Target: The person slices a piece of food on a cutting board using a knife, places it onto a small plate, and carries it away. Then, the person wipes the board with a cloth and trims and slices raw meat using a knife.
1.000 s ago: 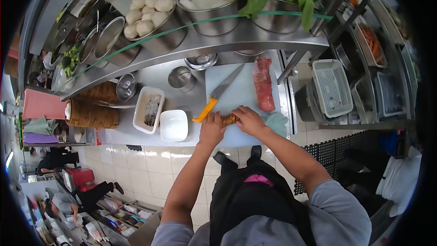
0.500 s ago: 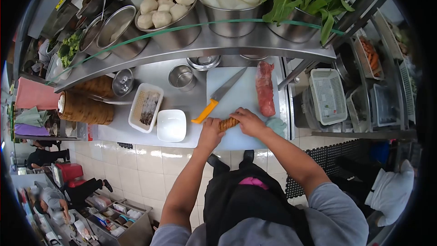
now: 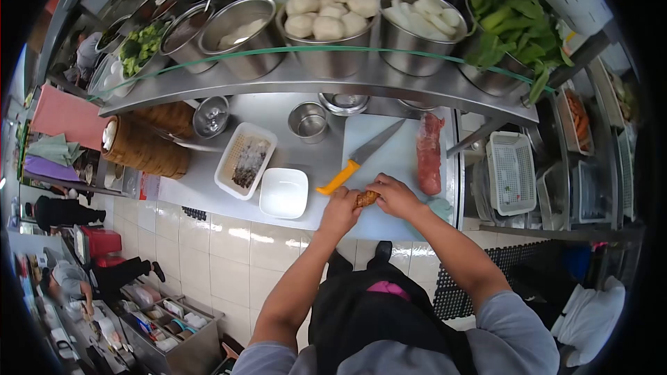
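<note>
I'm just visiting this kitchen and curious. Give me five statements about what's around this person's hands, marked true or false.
1. The left hand and right hand hold one brown piece. True.
2. The knife's handle is green. False: the knife has a yellow-orange handle.
3. The red meat lies on the cutting board. True.
4. The white bowl is on the shelf. False: the white bowl stands on the counter.
5. Leafy greens sit on the shelf in a metal pot. True.

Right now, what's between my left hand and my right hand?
In the head view, a brown, ridged item lies there, with your left hand at one end and your right hand at the other.
</note>
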`<state>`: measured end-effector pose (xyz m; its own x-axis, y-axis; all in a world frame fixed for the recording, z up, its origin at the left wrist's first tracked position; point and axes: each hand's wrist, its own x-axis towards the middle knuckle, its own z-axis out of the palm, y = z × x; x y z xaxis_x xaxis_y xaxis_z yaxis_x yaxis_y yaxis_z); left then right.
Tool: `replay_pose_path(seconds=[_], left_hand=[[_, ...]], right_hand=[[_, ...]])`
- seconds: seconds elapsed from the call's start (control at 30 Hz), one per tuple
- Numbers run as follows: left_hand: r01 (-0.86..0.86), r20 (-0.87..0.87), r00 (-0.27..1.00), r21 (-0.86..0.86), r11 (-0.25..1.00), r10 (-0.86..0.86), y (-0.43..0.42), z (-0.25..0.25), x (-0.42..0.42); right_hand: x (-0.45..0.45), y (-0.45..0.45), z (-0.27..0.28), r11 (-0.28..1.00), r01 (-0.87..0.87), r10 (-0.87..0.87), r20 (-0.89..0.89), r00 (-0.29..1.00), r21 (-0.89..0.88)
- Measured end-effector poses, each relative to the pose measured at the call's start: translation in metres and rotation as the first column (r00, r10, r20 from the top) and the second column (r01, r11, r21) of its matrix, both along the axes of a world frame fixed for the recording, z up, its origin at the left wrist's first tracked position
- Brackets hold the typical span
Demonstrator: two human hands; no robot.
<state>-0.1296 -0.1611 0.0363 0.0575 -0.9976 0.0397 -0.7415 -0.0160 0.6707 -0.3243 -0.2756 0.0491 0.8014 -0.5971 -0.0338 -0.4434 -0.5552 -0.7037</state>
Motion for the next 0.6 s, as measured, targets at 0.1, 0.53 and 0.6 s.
replay_pose_path(seconds=[0.1, 0.53, 0.6], left_hand=[[-0.04, -0.053, 0.998, -0.055, 0.998, 0.037, 0.011, 0.033, 0.045], [-0.315, 0.407, 0.883, 0.144, 0.938, 0.234, 0.043, -0.005, 0.177], [-0.335, 0.358, 0.887, 0.066, 0.94, 0.291, 0.063, 0.006, 0.175]], right_hand=[[0.049, 0.001, 0.034, 0.996, -0.075, 0.08, 0.116, 0.99, -0.05], [0.227, 0.028, -0.035, 0.938, -0.102, 0.14, 0.093, 0.986, -0.331], [0.203, 0.041, -0.015, 0.966, 0.024, 0.016, 0.153, 0.988, -0.257]])
